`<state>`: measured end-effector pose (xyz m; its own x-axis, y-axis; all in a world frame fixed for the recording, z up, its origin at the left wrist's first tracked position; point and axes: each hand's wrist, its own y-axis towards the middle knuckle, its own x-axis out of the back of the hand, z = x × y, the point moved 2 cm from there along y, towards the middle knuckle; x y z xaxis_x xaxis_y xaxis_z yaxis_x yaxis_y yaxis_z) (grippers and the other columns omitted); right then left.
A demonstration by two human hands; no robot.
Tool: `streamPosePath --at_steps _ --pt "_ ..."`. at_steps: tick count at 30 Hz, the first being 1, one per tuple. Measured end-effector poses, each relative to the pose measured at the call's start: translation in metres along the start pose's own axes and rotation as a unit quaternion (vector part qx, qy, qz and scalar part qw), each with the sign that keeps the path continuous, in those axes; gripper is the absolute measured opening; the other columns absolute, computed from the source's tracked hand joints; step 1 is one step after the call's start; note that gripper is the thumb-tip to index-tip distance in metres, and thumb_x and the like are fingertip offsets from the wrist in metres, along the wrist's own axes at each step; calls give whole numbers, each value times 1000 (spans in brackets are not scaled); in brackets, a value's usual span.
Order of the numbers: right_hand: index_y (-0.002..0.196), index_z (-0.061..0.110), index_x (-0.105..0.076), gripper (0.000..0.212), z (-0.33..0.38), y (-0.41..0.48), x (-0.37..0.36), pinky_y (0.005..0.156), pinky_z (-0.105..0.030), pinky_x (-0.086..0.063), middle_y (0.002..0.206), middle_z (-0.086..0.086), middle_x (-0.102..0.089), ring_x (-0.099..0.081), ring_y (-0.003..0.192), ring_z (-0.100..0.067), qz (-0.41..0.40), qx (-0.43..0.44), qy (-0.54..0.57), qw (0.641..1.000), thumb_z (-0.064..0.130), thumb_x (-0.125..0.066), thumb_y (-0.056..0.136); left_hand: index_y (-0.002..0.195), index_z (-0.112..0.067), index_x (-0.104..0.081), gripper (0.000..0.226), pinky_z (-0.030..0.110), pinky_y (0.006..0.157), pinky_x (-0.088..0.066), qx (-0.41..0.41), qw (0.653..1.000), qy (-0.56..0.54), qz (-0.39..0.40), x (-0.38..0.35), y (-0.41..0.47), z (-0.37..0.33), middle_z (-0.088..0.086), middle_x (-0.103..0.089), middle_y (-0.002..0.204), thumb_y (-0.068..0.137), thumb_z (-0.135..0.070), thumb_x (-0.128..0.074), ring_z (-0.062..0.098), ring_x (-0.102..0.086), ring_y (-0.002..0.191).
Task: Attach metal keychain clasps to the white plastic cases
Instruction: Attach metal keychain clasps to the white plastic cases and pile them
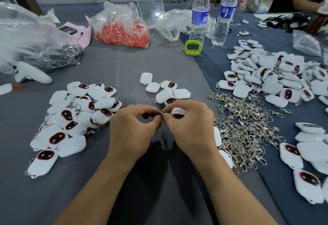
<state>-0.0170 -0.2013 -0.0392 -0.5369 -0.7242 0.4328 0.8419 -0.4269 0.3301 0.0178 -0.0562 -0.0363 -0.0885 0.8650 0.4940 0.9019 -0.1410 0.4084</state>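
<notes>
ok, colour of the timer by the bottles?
The timer is lime green with pink buttons; head view.

The one camera sat on the person's head, facing forward and down over the near edge of the grey table (124,68). It was close to the left hand (132,129) and right hand (191,127), which sat mid-frame, while its wide lens reached the water bottles (200,15) at the far side.

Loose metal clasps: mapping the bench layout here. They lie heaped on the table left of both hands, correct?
Wrong side. The head view shows the loose metal clasps heaped on the table right of both hands, next to the right hand gripping a white case; the left hand pinches one clasp.
</notes>
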Motion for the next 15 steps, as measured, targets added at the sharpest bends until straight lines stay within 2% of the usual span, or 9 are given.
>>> streamPosePath --at_steps 3,5,9,12,14,15 --pt "71 34 -76 16 -1 2 0 57 -5 -42 66 25 -67 -63 69 8 13 -23 18 999 20 -83 73 77 -34 -78 18 9 56 -44 35 998 -53 6 -2 2 3 -22 -72 71 78 -16 -81 -2 -60 61" --pt "73 37 -75 17 -1 2 1 57 -6 -43 66 23 -68 -63 69 6 15 -26 19 999 22 -81 73 76 -33 -78 19 12 55 -46 49 996 -73 18 -4 3 3 -20 -72 70 79 -14 -81 -1 -61 60" --pt "78 33 -75 11 -1 0 1 64 -12 -48 74 18 -71 -65 77 1 11 12 -41 999 24 -78 75 83 -34 -80 13 5 62 -40 18 999 -32 28 -4 1 2 -27 -71 74 79 -22 -82 -4 -63 71" --pt "80 33 -74 13 0 -1 1 68 -16 -52 76 19 -72 -66 77 0 4 31 -44 999 22 -78 72 78 -37 -79 15 6 58 -39 10 999 -15 29 -3 1 2 -26 -70 71 77 -23 -84 0 -62 67" --pt "78 34 -75 15 0 0 1 66 -13 -51 75 22 -71 -67 75 2 3 15 -11 1000 21 -79 72 73 -38 -77 20 10 53 -41 17 999 -31 19 -4 2 4 -21 -70 68 78 -19 -83 5 -60 62" --pt "77 34 -76 15 0 0 1 65 -12 -51 73 23 -71 -67 74 3 6 -1 7 1000 20 -80 72 73 -37 -77 21 17 51 -46 29 998 -53 15 -5 3 5 -17 -71 68 79 -17 -82 11 -60 59"
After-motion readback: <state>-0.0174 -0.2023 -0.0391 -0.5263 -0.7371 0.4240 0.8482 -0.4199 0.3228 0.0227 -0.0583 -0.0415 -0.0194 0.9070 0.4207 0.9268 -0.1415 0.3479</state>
